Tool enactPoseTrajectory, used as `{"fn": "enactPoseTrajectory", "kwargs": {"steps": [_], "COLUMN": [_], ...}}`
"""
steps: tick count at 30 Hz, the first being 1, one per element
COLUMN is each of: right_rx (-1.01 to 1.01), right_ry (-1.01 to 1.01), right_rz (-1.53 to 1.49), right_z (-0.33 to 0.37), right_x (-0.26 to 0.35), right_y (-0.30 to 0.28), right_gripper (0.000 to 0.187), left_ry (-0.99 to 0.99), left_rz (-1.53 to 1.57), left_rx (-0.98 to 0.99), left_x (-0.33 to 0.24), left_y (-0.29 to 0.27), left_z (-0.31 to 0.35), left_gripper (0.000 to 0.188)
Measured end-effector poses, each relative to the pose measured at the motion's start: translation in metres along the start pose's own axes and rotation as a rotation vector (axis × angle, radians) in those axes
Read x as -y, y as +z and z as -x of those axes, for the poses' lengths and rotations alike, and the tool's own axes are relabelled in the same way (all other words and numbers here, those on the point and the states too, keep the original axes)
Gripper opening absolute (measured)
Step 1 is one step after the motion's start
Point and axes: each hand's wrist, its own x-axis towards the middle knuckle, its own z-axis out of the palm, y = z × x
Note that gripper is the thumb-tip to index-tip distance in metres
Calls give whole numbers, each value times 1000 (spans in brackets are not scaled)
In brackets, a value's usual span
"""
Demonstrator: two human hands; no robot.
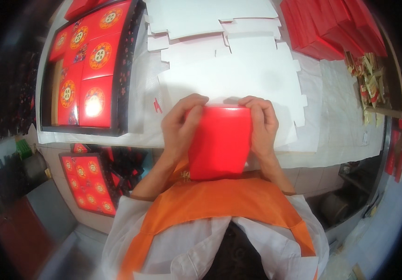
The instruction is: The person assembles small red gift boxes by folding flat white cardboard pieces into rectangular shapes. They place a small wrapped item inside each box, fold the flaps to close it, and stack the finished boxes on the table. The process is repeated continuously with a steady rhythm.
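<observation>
A plain red cardboard box is held upright before my orange apron, at the table's near edge. My left hand grips its upper left side, thumb along the red face and fingers curled behind the top. On the upper right side my right hand is closed the same way, fingertips at the top edge. A pale strip shows along that top edge between the hands. The box's far side is hidden from view. Just beyond the hands lies a stack of flat white cardboard blanks with notched edges.
A dark tray of red boxes with round orange emblems sits at left. Below it stands another set of red boxes. Red boxes are piled at far right, beside small gold packets. Red scraps lie near the blanks.
</observation>
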Motion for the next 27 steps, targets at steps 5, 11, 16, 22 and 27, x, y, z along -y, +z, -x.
{"fn": "enactPoseTrajectory", "kwargs": {"steps": [5,11,16,22,27], "right_rx": [-24,-14,16,72,79], "right_ry": [-2,3,-53,-62,-83], "right_rz": [27,-46,-17,55,57], "right_z": [-1,2,3,7,6], "right_x": [-3,-4,-6,-5,-15], "right_y": [-1,-1,-3,-4,-6], "right_gripper": [11,10,11,10,15], "left_ry": [6,11,4,58,19], "left_rz": [49,-52,-6,-46,-3], "left_rx": [24,-36,-57,-35,-90], "left_x": [-2,2,6,15,11], "left_y": [2,0,0,-5,-3], "left_z": [-1,3,4,6,11], "left_gripper": [13,14,11,11,27]}}
